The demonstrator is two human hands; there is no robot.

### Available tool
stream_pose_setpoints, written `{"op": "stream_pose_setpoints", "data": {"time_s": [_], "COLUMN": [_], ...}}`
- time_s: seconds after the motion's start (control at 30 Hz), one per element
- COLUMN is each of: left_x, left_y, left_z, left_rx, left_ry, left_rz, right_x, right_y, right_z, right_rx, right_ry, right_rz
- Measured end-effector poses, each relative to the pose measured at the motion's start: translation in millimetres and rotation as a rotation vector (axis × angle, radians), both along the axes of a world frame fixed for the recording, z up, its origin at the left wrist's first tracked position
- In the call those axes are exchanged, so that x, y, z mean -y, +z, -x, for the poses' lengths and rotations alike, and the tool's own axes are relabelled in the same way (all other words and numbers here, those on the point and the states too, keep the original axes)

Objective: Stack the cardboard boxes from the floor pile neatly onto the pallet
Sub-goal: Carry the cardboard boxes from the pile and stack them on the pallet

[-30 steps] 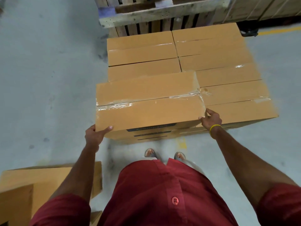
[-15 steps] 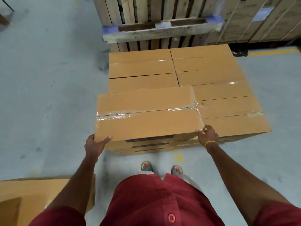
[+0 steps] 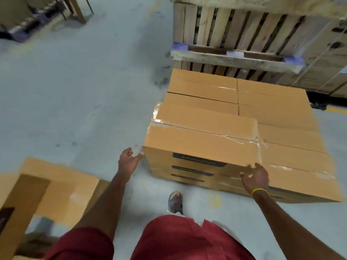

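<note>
Looks down on a grey concrete floor (image 3: 84,91), wooden pallets (image 3: 225,32) standing upright behind a stack of boxes (image 3: 281,109), the top box (image 3: 202,136) lying flat on the stack's near left part. Shows the left grip (image 3: 130,162) spread just beside that box's near left corner, the right grip (image 3: 257,178) spread and blurred at its near right corner. Hides whatever carries the stack; crops the floor pile (image 3: 62,184) at lower left.

One top box (image 3: 202,136) lies on the stack at the right, over at least four lower boxes (image 3: 272,98) whose tops show. The floor pile (image 3: 62,182), near left, shows two boxes. Two hands show, the left hand (image 3: 128,162) and the right hand (image 3: 256,178), with one yellow wristband (image 3: 260,191) and one sandalled foot (image 3: 175,202).
</note>
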State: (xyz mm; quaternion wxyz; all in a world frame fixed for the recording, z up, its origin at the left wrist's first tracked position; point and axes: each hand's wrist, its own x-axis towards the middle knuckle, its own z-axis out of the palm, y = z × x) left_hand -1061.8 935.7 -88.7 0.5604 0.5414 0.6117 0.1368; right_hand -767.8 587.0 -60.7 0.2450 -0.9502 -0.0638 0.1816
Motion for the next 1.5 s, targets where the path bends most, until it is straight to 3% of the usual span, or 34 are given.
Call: {"op": "stream_pose_setpoints", "data": {"time_s": [0.13,0.27,0.53,0.8,1.2,1.5], "left_x": [29,61,156,207,133,67], "left_y": [19,48,92,83,35,0], "left_z": [73,166,365,479,620,696], "left_rx": [0.07,0.158,0.064,0.071,0.113,0.039], "left_ry": [0.208,0.505,0.803,1.079,1.229,1.303], "left_rz": [0.029,0.013,-0.135,-0.179,-0.114,0.009], "right_x": [-37,-91,-185,-230,-361,-474], "right_y": [5,20,21,43,27,3], "right_z": [15,59,263,448,620,688], "right_rx": [0.097,0.072,-0.182,-0.384,-0.444,-0.369], "right_ry": [0.268,0.464,0.855,1.232,1.341,1.372], "right_rz": [-0.016,-0.111,-0.179,-0.319,-0.219,-0.132]}}
